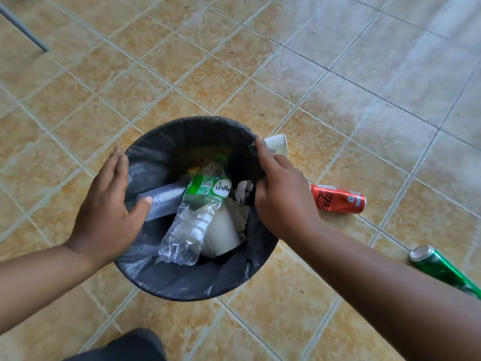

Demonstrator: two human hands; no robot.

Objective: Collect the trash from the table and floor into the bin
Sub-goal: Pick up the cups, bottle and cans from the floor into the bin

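Observation:
A round bin [182, 285] with a black liner stands on the tiled floor below me. My left hand [109, 204] holds its left rim, thumb inside and fingers outside. My right hand [281, 194] grips the right rim. Inside lie a crushed clear bottle [197, 212] with a green label, a sleeve of clear plastic cups [166, 198], a white cup [223, 230] and crumpled paper [243, 190]. On the floor to the right lie a red cola can [338, 199], a green can [440, 267] and a white paper cup [277, 145], the cup partly hidden by my right hand.
A grey metal leg [23, 27] slants across the top left corner. My dark trouser leg [130, 345] shows at the bottom edge. Orange-beige floor tiles [234, 61] spread all around the bin.

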